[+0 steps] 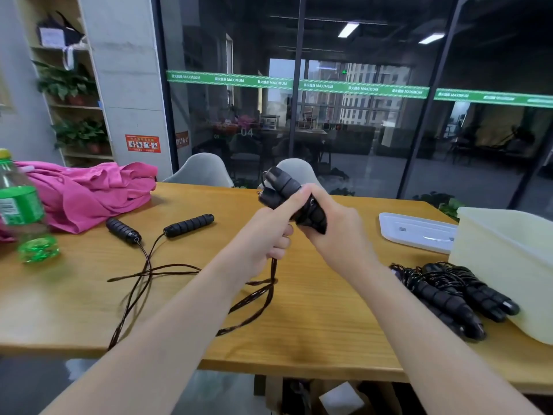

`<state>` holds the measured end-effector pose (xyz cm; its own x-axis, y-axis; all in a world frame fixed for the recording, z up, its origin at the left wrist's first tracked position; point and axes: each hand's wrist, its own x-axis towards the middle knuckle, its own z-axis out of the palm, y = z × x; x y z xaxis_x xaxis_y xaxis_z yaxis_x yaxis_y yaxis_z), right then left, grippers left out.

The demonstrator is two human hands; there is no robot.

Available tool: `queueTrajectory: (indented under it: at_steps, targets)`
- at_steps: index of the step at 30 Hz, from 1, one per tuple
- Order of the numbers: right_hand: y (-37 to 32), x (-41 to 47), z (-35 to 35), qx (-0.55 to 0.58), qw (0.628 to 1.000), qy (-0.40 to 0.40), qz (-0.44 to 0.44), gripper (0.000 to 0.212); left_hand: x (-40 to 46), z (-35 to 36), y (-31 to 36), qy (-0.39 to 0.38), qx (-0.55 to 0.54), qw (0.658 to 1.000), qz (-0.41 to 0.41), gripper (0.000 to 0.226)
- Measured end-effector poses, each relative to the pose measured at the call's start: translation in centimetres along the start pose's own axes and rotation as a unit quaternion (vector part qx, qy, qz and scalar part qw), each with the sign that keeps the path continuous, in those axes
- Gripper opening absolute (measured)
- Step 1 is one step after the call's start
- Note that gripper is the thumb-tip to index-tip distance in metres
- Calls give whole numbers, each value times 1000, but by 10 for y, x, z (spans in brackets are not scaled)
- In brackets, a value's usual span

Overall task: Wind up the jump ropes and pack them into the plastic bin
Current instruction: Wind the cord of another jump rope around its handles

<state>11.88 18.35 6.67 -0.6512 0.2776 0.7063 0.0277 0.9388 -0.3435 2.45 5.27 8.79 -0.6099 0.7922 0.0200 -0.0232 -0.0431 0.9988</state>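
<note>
Both forearms enter from the lower edge and meet above the wooden table. Left hand: fingers curled around the dark cord of a jump rope, thumb extended up along the black foam handles. Right hand: curled around the same pair of handles from the other side, the lower handle ends showing beside its palm. Handles are held together, tilted up and away from the person, clear of the tabletop. Cord hangs from below the left hand, reaches the table and loops loosely beneath the left wrist, partly hidden by the left forearm.

Left of the left hand: a second jump rope lies unwound, its two black handles apart on the table, its cord crossing itself and trailing toward the near table edge. Farther left: a pink garment in a heap and a green plastic bottle, blurred, at the frame edge.

Right of the right forearm: a bundle of wound jump ropes rests on the table, touching the near wall of the translucent plastic bin. Bin interior is not visible. Beyond the right hand, just beside the bin: a flat translucent lid. Behind the hands, past the far table edge: two grey chair backs and a glass partition
</note>
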Motion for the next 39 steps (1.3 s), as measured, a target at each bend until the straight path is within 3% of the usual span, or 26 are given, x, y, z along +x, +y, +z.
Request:
queueTrajectory:
  at_steps: [3, 5, 8, 11, 14, 16, 19, 22, 24, 26, 28, 31, 33, 36, 37, 39]
  targets:
    - [-2, -11, 21, -129, 990, 29, -38, 78, 6, 8, -4, 46, -29, 998, -28, 66]
    - [-1, -14, 24, -126, 992, -8, -18, 80, 9, 6, -10, 53, -34, 998, -25, 63]
    - [-6, -17, 5, 51, 990, -130, 17, 72, 11, -6, -13, 36, -28, 999, 3, 54]
    - [-14, -7, -17, 274, 939, -158, 137, 50, 8, -21, -12, -64, -63, 995, 37, 34]
    - [-16, -2, -26, 386, 863, -216, 244, 60, 4, -29, -15, -140, -68, 985, 72, 33]
    - [-14, 0, -25, 415, 851, -201, 252, 65, 3, -30, -15, -140, -80, 984, 70, 35]
    - [-13, -1, -17, 339, 906, -130, 217, 61, 7, -26, -16, -89, -59, 993, 42, 49]
    - [-8, -2, -9, 122, 986, -53, 101, 69, 12, -18, -20, -32, 26, 998, 55, 46]
    - [-8, -6, -9, 25, 998, -43, 49, 74, 12, -16, -21, -15, 59, 995, 78, 34]
    - [-9, -9, -12, 50, 995, -54, 60, 80, 9, -17, -20, -35, 56, 993, 93, 28]
    - [-13, -7, -20, 203, 966, -97, 126, 72, 7, -18, -20, -54, 50, 992, 104, 27]
    - [-20, -2, -36, 473, 816, -212, 257, 51, 4, -19, -22, -85, 31, 989, 118, 36]
    - [-19, -2, -41, 530, 748, -272, 294, 58, 3, -19, -21, -104, 26, 987, 123, 36]
    - [-13, -3, -34, 537, 742, -267, 300, 49, 2, -23, -19, -119, 35, 987, 100, 24]
    - [-10, -3, -31, 529, 757, -253, 289, 43, 3, -23, -17, -113, 48, 989, 87, 28]
    - [-8, -4, -31, 485, 809, -209, 259, 32, 3, -24, -13, -87, 85, 992, 44, 55]
